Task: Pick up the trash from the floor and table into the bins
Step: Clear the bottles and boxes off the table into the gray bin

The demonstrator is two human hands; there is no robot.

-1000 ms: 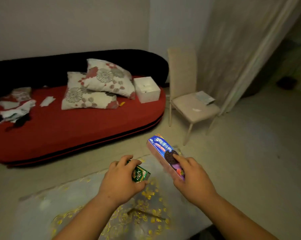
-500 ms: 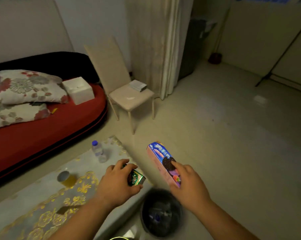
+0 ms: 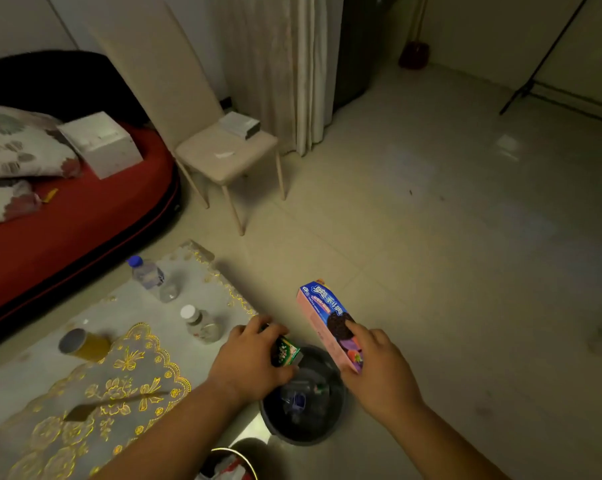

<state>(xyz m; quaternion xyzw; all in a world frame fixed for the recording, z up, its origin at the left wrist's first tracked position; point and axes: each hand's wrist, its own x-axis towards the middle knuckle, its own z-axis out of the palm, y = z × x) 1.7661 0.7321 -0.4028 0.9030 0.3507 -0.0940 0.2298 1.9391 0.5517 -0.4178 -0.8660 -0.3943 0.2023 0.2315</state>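
My left hand [image 3: 249,358] grips a small green carton [image 3: 285,351] just above the near-left rim of a round dark bin [image 3: 327,433] on the floor. My right hand [image 3: 379,368] holds a long blue and pink cookie box [image 3: 322,315] tilted upward over the bin's right side. Inside the bin lie several bits of trash. A second bin with a gold rim [image 3: 246,460] shows at the bottom edge. On the low table [image 3: 43,355] remain a blue-capped bottle [image 3: 147,273], a white-capped bottle [image 3: 199,322] and a yellow cup [image 3: 83,346] on its side.
A red couch [image 3: 67,230] with pillows and a white box [image 3: 102,143] runs along the left. A beige chair [image 3: 223,154] holding a small packet stands beyond the table. Curtains hang behind it. Open tiled floor [image 3: 448,254] spreads to the right.
The view swung right from the couch toward the floor, bringing the dark bin into sight. Both hands, still holding the carton and the cookie box, now hover over the bin.
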